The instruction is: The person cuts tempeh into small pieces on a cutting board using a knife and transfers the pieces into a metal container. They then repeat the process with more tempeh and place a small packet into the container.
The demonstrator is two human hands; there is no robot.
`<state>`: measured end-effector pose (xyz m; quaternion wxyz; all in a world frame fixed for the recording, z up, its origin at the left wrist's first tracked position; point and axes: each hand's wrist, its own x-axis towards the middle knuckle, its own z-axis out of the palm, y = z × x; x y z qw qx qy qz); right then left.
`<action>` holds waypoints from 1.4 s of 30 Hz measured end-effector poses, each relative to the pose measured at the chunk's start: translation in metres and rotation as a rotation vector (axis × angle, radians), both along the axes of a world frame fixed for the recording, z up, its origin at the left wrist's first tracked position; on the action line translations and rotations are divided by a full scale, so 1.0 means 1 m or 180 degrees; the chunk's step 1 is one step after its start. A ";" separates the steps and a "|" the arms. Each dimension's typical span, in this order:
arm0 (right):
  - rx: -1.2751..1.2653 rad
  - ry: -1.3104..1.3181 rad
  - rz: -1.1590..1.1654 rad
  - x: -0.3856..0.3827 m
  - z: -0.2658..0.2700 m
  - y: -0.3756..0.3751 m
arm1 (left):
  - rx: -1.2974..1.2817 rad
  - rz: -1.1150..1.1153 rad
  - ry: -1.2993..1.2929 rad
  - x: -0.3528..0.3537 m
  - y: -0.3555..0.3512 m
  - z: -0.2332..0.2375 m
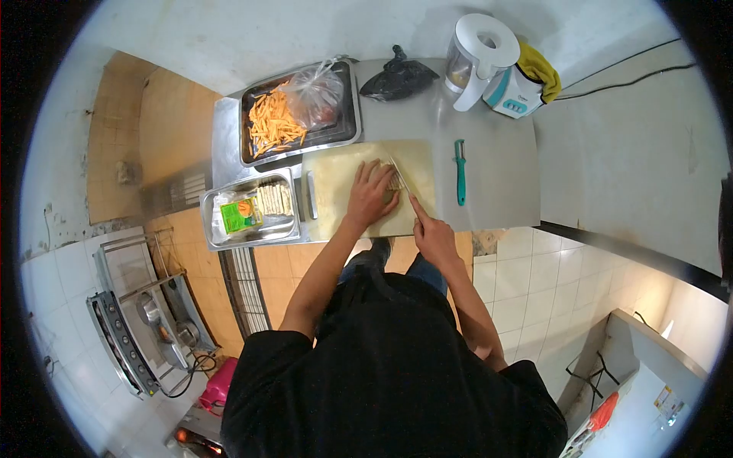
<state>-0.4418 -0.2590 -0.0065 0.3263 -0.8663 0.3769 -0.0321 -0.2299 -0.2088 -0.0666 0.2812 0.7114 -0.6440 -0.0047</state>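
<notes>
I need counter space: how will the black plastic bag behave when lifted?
The black plastic bag probably sags and shifts, since its film looks wrinkled. Its broad, slumped shape likely resists rolling; hidden contents leave weight uncertain.

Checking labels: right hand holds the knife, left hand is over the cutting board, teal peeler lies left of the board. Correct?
No: the teal peeler lies right of the cutting board, per the head view. Right hand holding knife, left hand over board: fine.

Diffuse light of moderate brightness is recorded, with soft shadows cast on the wall (305, 30), faint sheen on the tabletop (496, 172), and fisheye-curved edges vignetted black.
</notes>
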 end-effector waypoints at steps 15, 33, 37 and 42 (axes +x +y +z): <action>0.0082 0.0119 -0.0111 -0.057 0.002 0.040 | -0.0026 0.0052 -0.0005 -0.002 0.003 -0.002; -0.0041 -0.0031 -0.0050 -0.032 0.016 0.015 | -0.0002 0.0017 0.0063 0.000 0.004 -0.002; -0.0032 -0.0137 -0.0016 -0.010 0.009 0.002 | -0.0065 0.0004 0.0109 0.001 0.005 -0.004; -0.0034 0.0001 0.0003 0.000 0.004 -0.002 | -0.0049 0.0039 0.0085 0.001 0.004 -0.008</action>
